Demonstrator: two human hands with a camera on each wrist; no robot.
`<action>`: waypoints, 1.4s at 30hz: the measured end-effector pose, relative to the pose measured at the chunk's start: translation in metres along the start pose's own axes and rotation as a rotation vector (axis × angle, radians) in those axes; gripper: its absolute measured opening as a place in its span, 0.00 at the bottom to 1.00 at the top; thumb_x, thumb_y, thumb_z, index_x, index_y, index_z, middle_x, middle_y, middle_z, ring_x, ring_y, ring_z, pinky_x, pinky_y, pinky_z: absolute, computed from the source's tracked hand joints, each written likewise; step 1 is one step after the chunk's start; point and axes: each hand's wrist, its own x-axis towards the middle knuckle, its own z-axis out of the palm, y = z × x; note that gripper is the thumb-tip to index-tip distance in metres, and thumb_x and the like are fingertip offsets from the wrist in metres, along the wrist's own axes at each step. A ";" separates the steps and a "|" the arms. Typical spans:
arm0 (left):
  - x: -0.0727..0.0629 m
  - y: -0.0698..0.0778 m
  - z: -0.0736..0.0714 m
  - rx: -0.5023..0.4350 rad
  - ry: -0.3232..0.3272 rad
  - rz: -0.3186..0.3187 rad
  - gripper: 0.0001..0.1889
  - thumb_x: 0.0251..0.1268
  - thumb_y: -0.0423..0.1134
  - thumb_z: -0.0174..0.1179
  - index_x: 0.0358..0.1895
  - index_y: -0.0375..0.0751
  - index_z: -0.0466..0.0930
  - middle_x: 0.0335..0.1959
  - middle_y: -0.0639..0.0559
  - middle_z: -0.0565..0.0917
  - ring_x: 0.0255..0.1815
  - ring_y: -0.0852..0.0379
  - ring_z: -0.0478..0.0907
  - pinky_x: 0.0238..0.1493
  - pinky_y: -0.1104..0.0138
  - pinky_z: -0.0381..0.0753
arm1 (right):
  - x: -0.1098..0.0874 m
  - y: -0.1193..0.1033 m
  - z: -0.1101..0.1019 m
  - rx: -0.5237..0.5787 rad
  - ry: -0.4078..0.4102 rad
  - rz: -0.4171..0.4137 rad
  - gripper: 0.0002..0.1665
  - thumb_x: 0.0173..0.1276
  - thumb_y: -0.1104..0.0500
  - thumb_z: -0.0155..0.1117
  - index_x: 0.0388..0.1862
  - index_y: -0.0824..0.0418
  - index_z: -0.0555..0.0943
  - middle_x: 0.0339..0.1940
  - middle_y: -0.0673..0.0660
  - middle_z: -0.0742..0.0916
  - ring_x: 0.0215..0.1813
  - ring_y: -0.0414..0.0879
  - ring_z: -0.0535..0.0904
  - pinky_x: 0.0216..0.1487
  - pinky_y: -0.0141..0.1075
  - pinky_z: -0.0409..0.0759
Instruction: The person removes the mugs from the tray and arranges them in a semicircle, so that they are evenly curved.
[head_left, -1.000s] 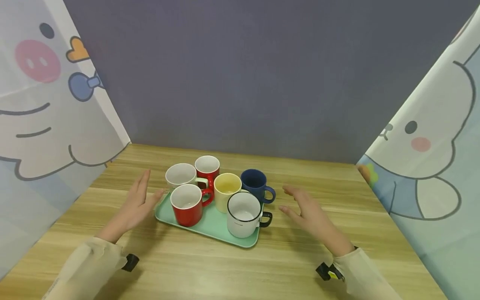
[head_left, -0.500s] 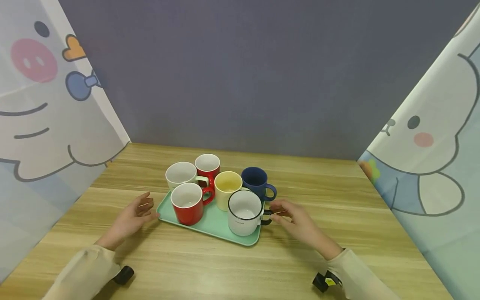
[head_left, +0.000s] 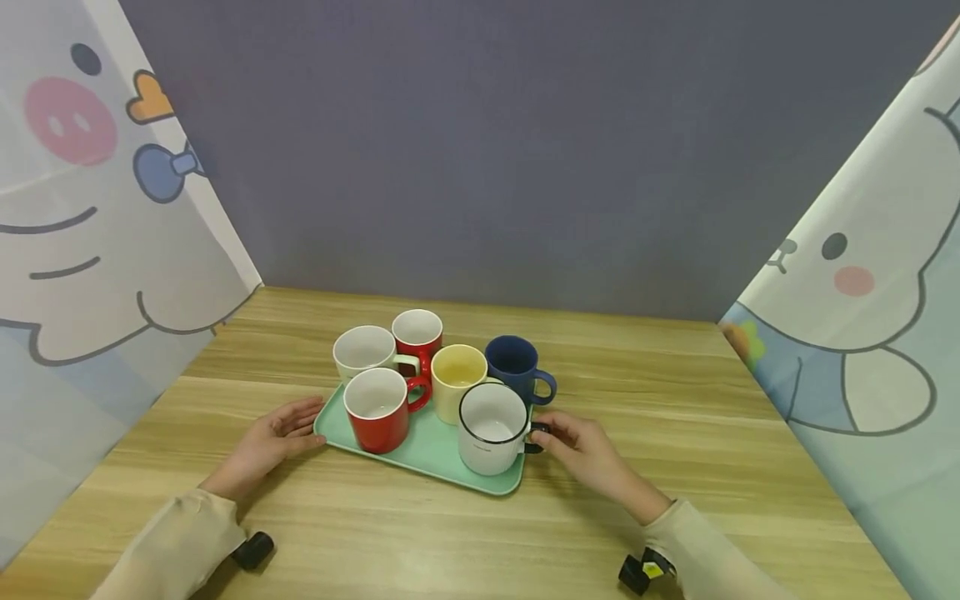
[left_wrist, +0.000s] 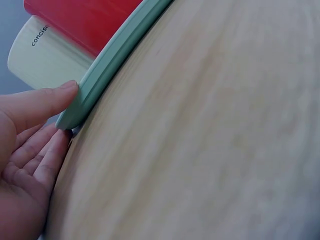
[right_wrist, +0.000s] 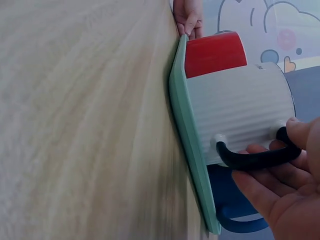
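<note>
On the wooden table a mint-green tray [head_left: 429,454] carries several mugs. My left hand [head_left: 270,442] pinches the tray's left corner; in the left wrist view the thumb [left_wrist: 65,92] lies on the rim and the fingertips are at its underside. At the tray's right end my right hand [head_left: 588,458] holds the black handle [right_wrist: 257,157] of a white mug [head_left: 483,450] with a black rim, fingers curled about it. A red mug [head_left: 378,429] stands upright nearest my left hand. Close to my right hand is a navy mug [head_left: 512,362].
Further mugs on the tray are a yellow one [head_left: 448,400], a cream one [head_left: 354,358] and a second red one [head_left: 411,337] behind. A grey panel [head_left: 480,158] rises behind the table [head_left: 420,550], with cartoon-printed sheets at both sides.
My left hand has come down and in to the tray's left corner and taken hold. My right hand has moved left onto the white mug's handle. The tray and mugs look unmoved.
</note>
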 end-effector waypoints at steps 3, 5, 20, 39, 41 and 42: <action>-0.002 -0.001 0.000 0.000 0.012 -0.002 0.36 0.63 0.24 0.64 0.69 0.13 0.55 0.66 0.15 0.62 0.53 0.75 0.75 0.54 0.77 0.78 | 0.002 -0.004 -0.004 0.044 -0.046 0.022 0.09 0.74 0.68 0.59 0.47 0.72 0.83 0.40 0.61 0.89 0.43 0.47 0.85 0.43 0.32 0.85; -0.002 -0.001 0.001 -0.002 0.020 -0.002 0.36 0.63 0.24 0.64 0.69 0.13 0.55 0.66 0.15 0.62 0.53 0.74 0.75 0.54 0.77 0.78 | 0.004 -0.008 -0.007 0.065 -0.076 0.059 0.10 0.74 0.68 0.58 0.47 0.74 0.82 0.40 0.62 0.89 0.44 0.47 0.85 0.45 0.32 0.85; 0.001 -0.001 -0.001 0.018 0.026 -0.021 0.35 0.63 0.26 0.66 0.68 0.15 0.58 0.66 0.17 0.64 0.52 0.74 0.76 0.54 0.77 0.78 | 0.011 -0.021 -0.008 0.107 -0.062 0.184 0.08 0.72 0.70 0.60 0.42 0.76 0.83 0.38 0.65 0.89 0.44 0.58 0.85 0.47 0.33 0.84; 0.000 0.000 0.001 0.025 0.033 -0.065 0.36 0.63 0.28 0.67 0.69 0.17 0.59 0.67 0.19 0.65 0.52 0.73 0.75 0.54 0.77 0.78 | 0.008 -0.026 -0.014 0.084 -0.059 0.205 0.09 0.74 0.70 0.56 0.44 0.75 0.82 0.38 0.66 0.88 0.46 0.61 0.84 0.50 0.42 0.85; -0.001 -0.001 0.001 0.020 0.037 -0.069 0.36 0.63 0.28 0.67 0.69 0.17 0.59 0.67 0.19 0.64 0.52 0.73 0.76 0.54 0.77 0.78 | 0.007 -0.028 -0.018 0.093 -0.064 0.202 0.10 0.74 0.70 0.56 0.45 0.76 0.81 0.38 0.67 0.88 0.46 0.60 0.84 0.50 0.42 0.85; -0.001 -0.001 0.000 0.018 0.037 -0.068 0.36 0.63 0.28 0.67 0.69 0.17 0.59 0.67 0.19 0.64 0.52 0.73 0.75 0.54 0.77 0.78 | 0.007 -0.028 -0.020 0.096 -0.066 0.203 0.10 0.74 0.70 0.56 0.46 0.76 0.81 0.38 0.67 0.88 0.46 0.59 0.84 0.51 0.42 0.85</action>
